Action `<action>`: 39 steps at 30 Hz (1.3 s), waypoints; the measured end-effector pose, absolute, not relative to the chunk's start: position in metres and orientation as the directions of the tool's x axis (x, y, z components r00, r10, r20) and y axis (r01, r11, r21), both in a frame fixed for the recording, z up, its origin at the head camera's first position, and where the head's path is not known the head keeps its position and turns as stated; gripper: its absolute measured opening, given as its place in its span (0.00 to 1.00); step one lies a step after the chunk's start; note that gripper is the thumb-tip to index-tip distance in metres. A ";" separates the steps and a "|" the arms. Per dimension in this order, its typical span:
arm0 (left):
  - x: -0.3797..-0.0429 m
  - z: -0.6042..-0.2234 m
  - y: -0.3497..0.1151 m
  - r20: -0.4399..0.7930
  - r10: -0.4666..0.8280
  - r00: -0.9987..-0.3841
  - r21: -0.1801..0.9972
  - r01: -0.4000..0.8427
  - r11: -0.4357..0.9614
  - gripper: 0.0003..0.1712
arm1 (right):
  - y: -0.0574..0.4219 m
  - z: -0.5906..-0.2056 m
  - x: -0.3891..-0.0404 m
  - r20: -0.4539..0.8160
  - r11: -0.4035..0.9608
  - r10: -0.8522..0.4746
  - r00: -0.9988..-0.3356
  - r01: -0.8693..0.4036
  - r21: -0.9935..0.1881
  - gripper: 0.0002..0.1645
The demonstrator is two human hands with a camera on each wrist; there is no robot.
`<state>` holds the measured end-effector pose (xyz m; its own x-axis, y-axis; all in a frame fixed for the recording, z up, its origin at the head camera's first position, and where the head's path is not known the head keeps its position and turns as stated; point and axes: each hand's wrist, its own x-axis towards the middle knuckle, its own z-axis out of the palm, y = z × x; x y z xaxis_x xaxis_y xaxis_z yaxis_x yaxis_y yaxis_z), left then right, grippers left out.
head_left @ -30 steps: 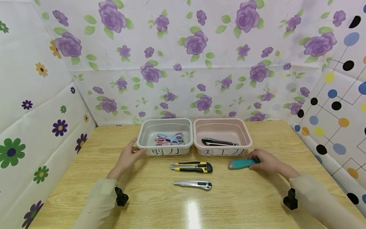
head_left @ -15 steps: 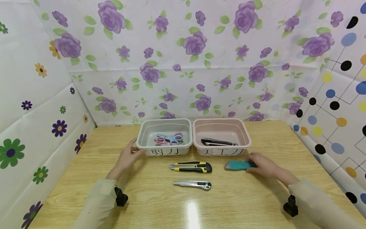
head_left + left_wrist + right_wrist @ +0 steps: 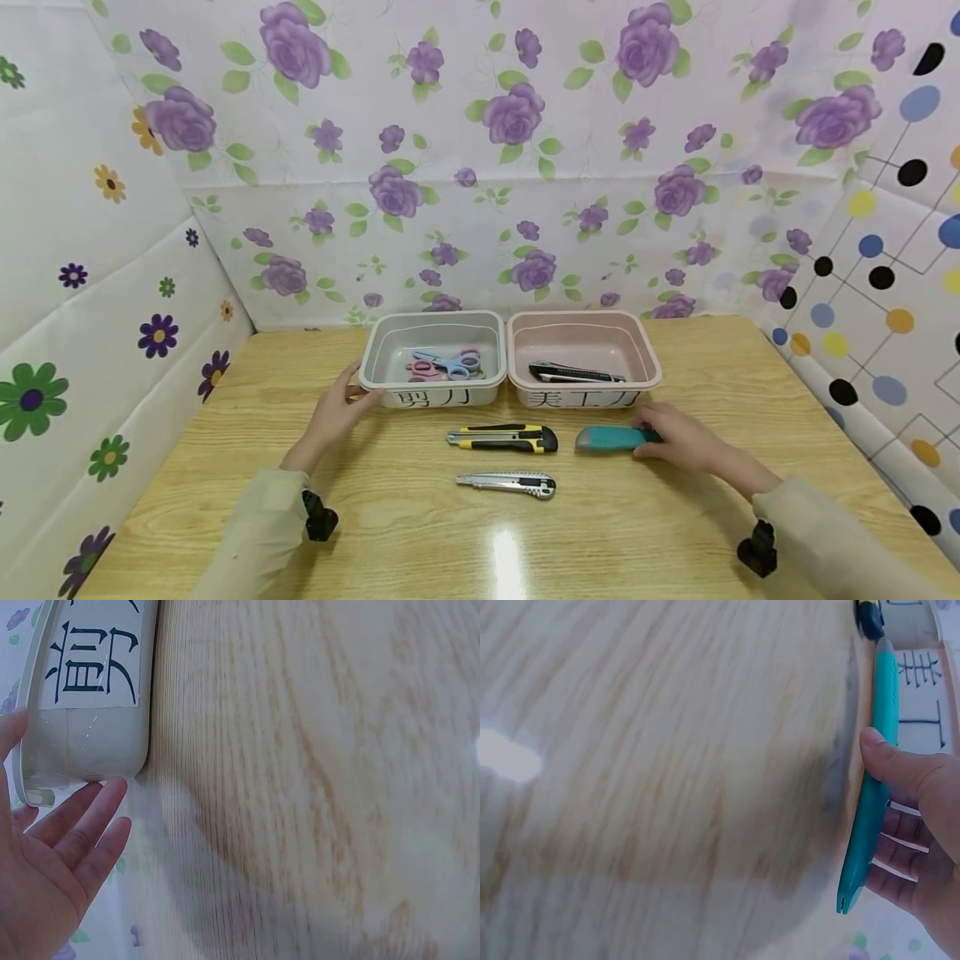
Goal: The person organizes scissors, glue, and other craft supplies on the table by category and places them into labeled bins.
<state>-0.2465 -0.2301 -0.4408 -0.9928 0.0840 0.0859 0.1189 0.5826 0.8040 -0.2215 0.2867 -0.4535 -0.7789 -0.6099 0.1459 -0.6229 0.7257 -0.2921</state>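
Note:
My right hand (image 3: 678,437) pinches a teal utility knife (image 3: 611,438) with a grey tip, thumb on one side and fingers on the other. In the right wrist view the knife (image 3: 879,712) appears edge-on, a little off the tabletop. At the left front corner of a grey basket (image 3: 491,385), my left hand (image 3: 336,417) rests with its thumb by the rim; its other fingers are fairly straight against the end wall in the left wrist view. Between the hands lie a yellow-and-black utility knife (image 3: 504,438) and, nearer, a silver utility knife (image 3: 506,483).
Scissors (image 3: 450,364), blue and pink, lie inside the grey basket. Beside it stands a pink basket (image 3: 651,367) with black utility knives (image 3: 573,372) in it. Both have labels in Chinese characters. Patterned sheets (image 3: 465,233) enclose the wooden table (image 3: 375,533).
My right hand has moved left with the teal knife, whose tip now lies nearer the yellow-and-black knife. The left hand stays at the grey basket.

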 end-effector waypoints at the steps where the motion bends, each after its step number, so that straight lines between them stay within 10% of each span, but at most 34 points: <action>1: -0.246 -0.441 -0.230 0.086 0.085 -0.993 0.804 0.119 0.583 0.43 | 0.285 -0.452 -0.221 0.149 0.722 -0.614 -0.775 -0.628 -0.291 0.16; 39: -0.245 -0.440 -0.230 0.071 0.082 -0.994 0.807 0.105 0.582 0.44 | 0.245 -0.396 -0.224 0.207 0.636 -0.693 -0.690 -0.721 -0.274 0.15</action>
<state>-0.2452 -0.2299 -0.4404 -0.9942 0.0817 0.0706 0.1051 0.5815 0.8067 -0.2240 0.2451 -0.3955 -0.6902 -0.6933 0.2071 -0.7213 0.6362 -0.2739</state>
